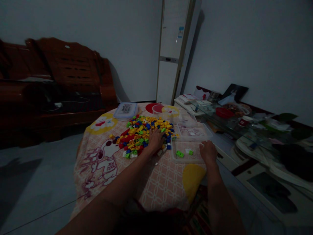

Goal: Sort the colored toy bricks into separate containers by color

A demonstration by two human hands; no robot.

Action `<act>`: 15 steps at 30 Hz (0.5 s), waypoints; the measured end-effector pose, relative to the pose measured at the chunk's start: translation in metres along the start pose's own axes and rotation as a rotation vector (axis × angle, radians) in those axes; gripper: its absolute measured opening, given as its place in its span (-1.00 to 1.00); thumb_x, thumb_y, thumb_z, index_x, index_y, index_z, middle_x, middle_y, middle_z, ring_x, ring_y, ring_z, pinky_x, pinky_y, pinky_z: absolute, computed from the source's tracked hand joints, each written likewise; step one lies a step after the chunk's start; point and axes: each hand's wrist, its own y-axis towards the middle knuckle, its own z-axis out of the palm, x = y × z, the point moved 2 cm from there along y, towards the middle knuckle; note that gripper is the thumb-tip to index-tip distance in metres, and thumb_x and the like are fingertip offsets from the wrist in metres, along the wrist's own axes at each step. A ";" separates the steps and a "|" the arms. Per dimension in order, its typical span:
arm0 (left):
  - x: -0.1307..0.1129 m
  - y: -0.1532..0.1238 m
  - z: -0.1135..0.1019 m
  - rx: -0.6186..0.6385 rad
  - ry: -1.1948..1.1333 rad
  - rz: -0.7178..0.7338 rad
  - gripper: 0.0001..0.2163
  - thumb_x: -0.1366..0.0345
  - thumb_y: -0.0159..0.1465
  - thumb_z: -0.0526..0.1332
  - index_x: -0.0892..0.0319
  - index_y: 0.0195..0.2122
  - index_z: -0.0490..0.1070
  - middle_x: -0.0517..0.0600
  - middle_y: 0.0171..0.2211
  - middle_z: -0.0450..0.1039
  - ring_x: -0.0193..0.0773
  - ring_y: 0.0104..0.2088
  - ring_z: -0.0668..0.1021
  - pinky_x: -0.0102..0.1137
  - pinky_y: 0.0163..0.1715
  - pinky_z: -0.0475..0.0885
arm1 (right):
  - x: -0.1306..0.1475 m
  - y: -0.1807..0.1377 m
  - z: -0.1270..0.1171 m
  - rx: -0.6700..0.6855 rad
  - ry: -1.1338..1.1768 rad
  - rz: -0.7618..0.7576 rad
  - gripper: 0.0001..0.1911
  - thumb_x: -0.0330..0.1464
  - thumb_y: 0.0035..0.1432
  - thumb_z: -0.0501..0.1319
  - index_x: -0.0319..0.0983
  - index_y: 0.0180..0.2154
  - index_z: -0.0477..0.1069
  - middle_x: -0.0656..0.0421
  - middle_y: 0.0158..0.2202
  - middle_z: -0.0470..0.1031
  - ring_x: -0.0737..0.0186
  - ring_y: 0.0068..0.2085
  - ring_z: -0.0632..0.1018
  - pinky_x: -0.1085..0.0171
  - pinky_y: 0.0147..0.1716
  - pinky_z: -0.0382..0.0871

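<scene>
A pile of small coloured bricks (pixel 141 132), yellow, blue, green and red, lies on a table covered with a cartoon-print cloth (pixel 161 182). My left hand (pixel 155 140) rests palm down on the pile's near right edge, fingers spread among the bricks. A shallow clear tray (pixel 193 160) right of the pile holds two green bricks (pixel 180 153) and a white one. My right hand (pixel 208 151) lies at that tray's right edge, fingers curled over the rim. Whether it grips anything is unclear in the dim light.
A second clear tray (pixel 193 131) sits behind the first. A lidded clear box (pixel 125 110) stands at the table's far side. A dark wooden sofa (pixel 53 88) is to the left, a white standing air conditioner (pixel 171 52) behind, and a cluttered glass table (pixel 244 127) to the right.
</scene>
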 end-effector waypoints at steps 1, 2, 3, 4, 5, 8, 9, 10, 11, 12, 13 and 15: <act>0.001 -0.001 0.000 -0.004 0.008 -0.004 -0.72 0.38 0.24 0.24 0.09 -0.04 0.57 0.17 0.11 0.47 0.10 0.21 0.40 0.21 0.30 0.00 | 0.000 0.000 0.000 -0.005 -0.002 -0.002 -0.64 -0.31 0.33 0.08 -0.33 -0.01 0.53 -0.09 -0.01 0.48 0.02 -0.03 0.51 0.18 -0.05 0.33; 0.001 -0.002 0.000 -0.010 0.014 -0.010 -0.74 0.38 0.24 0.23 0.09 -0.07 0.58 0.18 0.10 0.48 0.10 0.20 0.41 0.21 0.30 0.00 | 0.000 -0.001 0.000 -0.008 -0.004 -0.004 -0.64 -0.32 0.33 0.08 -0.33 0.00 0.52 -0.09 -0.01 0.48 0.03 -0.02 0.51 0.18 -0.04 0.33; 0.001 -0.004 -0.001 -0.019 0.016 -0.012 -0.74 0.38 0.24 0.23 0.10 -0.07 0.59 0.19 0.10 0.48 0.11 0.20 0.41 0.21 0.30 0.01 | 0.000 -0.001 0.000 -0.009 -0.004 -0.007 -0.65 -0.32 0.33 0.08 -0.33 0.00 0.52 -0.09 -0.01 0.48 0.03 -0.01 0.50 0.19 -0.03 0.32; 0.000 -0.005 -0.003 -0.031 0.011 -0.011 -0.73 0.39 0.24 0.23 0.10 -0.06 0.59 0.19 0.10 0.47 0.11 0.21 0.40 0.21 0.30 0.02 | 0.000 -0.001 0.000 -0.009 -0.004 -0.009 -0.65 -0.32 0.33 0.08 -0.33 0.00 0.52 -0.09 -0.01 0.48 0.03 0.00 0.50 0.19 -0.03 0.32; -0.001 -0.007 -0.005 -0.047 0.000 -0.006 -0.72 0.39 0.23 0.23 0.09 -0.05 0.58 0.19 0.11 0.47 0.11 0.21 0.40 0.20 0.30 0.03 | 0.000 -0.001 0.000 -0.007 -0.002 -0.008 -0.64 -0.31 0.34 0.08 -0.33 0.00 0.51 -0.09 -0.01 0.48 0.03 0.00 0.50 0.19 -0.03 0.32; -0.014 -0.016 -0.009 -0.076 -0.086 0.062 -0.68 0.40 0.23 0.23 0.06 0.00 0.56 0.16 0.12 0.47 0.06 0.19 0.43 0.16 0.31 0.09 | 0.001 -0.001 0.000 0.002 0.006 0.001 -0.64 -0.31 0.34 0.07 -0.33 0.00 0.52 -0.08 0.01 0.47 0.02 0.01 0.50 0.19 -0.02 0.32; -0.021 -0.020 -0.009 -0.073 -0.133 0.103 -0.68 0.39 0.24 0.22 0.06 0.01 0.56 0.16 0.12 0.46 0.04 0.17 0.45 0.13 0.31 0.12 | 0.001 -0.001 0.000 0.002 0.008 0.001 -0.64 -0.32 0.34 0.07 -0.33 0.00 0.52 -0.09 0.01 0.47 0.01 0.02 0.50 0.19 -0.01 0.32; -0.029 -0.024 -0.009 -0.066 -0.186 0.150 -0.68 0.39 0.26 0.21 0.07 0.02 0.55 0.17 0.13 0.46 0.01 0.16 0.46 0.09 0.30 0.16 | 0.001 0.000 0.001 0.003 0.010 0.000 -0.64 -0.32 0.34 0.07 -0.34 0.00 0.52 -0.09 0.02 0.47 0.01 0.02 0.49 0.18 -0.01 0.31; -0.037 -0.029 -0.007 -0.057 -0.242 0.201 -0.69 0.38 0.27 0.20 0.08 0.03 0.55 0.18 0.14 0.45 -0.01 0.16 0.47 0.06 0.28 0.22 | 0.001 0.000 0.001 0.003 0.011 -0.001 -0.64 -0.33 0.33 0.08 -0.34 0.01 0.52 -0.09 0.02 0.47 0.00 0.02 0.50 0.18 0.00 0.31; -0.046 -0.035 -0.005 -0.045 -0.297 0.253 -0.69 0.36 0.29 0.20 0.10 0.04 0.54 0.18 0.16 0.43 -0.02 0.16 0.47 0.03 0.25 0.27 | 0.000 0.001 0.001 0.003 0.013 0.000 -0.64 -0.33 0.33 0.08 -0.34 0.01 0.52 -0.10 0.02 0.48 0.00 0.02 0.50 0.18 0.00 0.31; -0.055 -0.040 -0.003 -0.036 -0.343 0.293 -0.71 0.33 0.31 0.19 0.11 0.03 0.54 0.19 0.16 0.43 -0.02 0.16 0.48 0.01 0.22 0.32 | 0.000 0.001 0.001 0.001 0.015 0.003 -0.64 -0.33 0.32 0.09 -0.34 0.01 0.52 -0.10 0.02 0.48 0.00 0.02 0.50 0.18 -0.01 0.32; -0.068 -0.049 0.001 -0.008 -0.406 0.352 -0.73 0.26 0.35 0.18 0.13 0.02 0.55 0.20 0.15 0.45 -0.03 0.15 0.49 -0.02 0.18 0.37 | 0.000 0.001 0.002 -0.002 0.021 0.012 -0.64 -0.32 0.32 0.08 -0.32 0.01 0.53 -0.09 0.02 0.48 0.01 0.00 0.51 0.18 -0.03 0.32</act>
